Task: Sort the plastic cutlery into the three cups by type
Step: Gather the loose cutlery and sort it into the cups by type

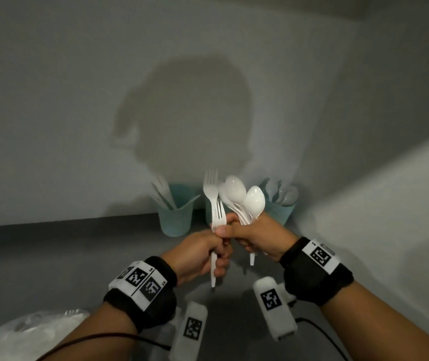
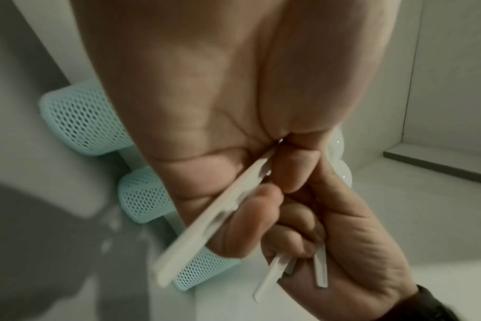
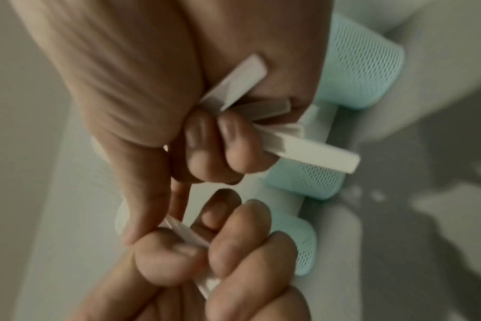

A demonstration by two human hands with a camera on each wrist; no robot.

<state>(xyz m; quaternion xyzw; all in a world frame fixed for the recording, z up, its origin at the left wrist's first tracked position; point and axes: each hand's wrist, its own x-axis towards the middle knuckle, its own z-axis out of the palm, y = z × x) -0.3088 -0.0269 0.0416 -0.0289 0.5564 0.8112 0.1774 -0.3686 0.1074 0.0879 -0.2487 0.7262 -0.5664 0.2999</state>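
Now your left hand (image 1: pixel 203 252) grips two white forks (image 1: pixel 214 201) while your right hand (image 1: pixel 260 237) clutches several white spoons (image 1: pixel 244 198), knuckles touching.

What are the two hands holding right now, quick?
Left hand: closed, gripping white plastic forks by their handles.
Right hand: closed, gripping a bunch of white plastic spoons.
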